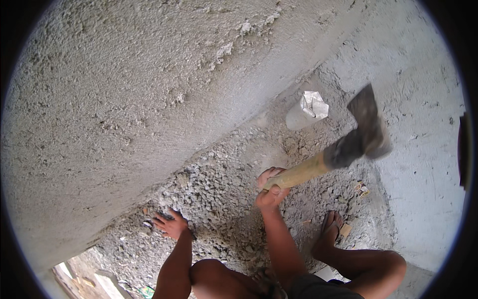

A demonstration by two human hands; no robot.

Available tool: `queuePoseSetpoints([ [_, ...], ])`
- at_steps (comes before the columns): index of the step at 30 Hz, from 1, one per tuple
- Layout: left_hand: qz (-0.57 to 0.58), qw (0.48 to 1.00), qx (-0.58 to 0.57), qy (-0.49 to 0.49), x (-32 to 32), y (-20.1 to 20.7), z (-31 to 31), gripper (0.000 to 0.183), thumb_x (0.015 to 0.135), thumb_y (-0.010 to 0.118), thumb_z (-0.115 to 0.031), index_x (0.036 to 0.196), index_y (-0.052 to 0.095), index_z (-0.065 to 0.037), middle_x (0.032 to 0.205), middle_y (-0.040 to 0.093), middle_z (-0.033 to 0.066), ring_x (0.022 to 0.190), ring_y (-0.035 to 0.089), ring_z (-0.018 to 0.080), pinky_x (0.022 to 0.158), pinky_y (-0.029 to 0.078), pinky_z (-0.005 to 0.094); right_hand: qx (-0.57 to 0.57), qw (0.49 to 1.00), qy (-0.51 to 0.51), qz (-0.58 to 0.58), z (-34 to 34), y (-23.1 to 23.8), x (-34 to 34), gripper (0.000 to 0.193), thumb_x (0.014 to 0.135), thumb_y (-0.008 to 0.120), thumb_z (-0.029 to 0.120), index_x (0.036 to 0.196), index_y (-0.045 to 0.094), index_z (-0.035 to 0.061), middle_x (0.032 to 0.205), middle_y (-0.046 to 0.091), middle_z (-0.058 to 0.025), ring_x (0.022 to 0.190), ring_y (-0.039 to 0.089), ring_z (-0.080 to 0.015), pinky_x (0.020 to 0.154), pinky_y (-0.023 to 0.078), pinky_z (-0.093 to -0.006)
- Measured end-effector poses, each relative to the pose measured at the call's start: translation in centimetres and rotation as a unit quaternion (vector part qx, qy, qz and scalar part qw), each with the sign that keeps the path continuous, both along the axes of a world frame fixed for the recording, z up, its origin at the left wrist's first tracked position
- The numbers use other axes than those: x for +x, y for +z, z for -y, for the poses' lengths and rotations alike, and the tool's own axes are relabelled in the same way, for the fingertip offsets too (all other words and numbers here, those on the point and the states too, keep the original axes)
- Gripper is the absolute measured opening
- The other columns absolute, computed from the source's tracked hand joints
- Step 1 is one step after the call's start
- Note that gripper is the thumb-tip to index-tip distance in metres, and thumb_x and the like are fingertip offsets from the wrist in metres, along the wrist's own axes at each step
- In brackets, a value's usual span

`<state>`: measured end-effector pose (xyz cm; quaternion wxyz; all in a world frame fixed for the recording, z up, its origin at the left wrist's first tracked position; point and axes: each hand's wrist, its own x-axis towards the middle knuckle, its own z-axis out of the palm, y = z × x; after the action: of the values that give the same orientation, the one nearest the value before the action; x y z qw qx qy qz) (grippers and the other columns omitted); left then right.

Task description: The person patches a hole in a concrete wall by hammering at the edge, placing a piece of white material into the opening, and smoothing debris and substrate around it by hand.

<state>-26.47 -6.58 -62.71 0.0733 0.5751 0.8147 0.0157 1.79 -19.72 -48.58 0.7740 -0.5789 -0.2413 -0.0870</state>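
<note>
Rough grey wall (124,89) across left and top; paler wall (418,149) at right. Between them, loose grey rubble (224,184). Above it, wooden-handled hammer (334,155), dark head up toward the paler wall, slightly blurred. White container (301,117) near the corner. Right hand (272,189) wrapped round handle's end; left hand (172,225) fingers spread, palm down, on rubble beside rough wall.

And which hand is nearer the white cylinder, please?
Right: in the picture, the right hand, gripping the wooden handle, is below the white cylinder; the left hand is farther off, lower left.
</note>
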Motion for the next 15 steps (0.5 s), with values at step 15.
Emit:
queuePoseSetpoints([
  [15, 0.003, 1.000, -0.013, 0.000, 0.4, 0.6, 0.3, 0.081, 0.097, 0.039, -0.068, 0.161, 0.025, -0.020, 0.168, 0.017, 0.0146, 0.154, 0.018, 0.0355, 0.115, 0.020, 0.0699, 0.025, 0.952, 0.092, -0.292, 2.7, -0.3, -4.9, 0.037, 0.105, 0.051, 0.042, 0.102, 0.052, 0.0053, 0.071, 0.048, 0.0009, 0.053, 0.043, -0.0067, 0.046, 0.035, -0.0236],
])
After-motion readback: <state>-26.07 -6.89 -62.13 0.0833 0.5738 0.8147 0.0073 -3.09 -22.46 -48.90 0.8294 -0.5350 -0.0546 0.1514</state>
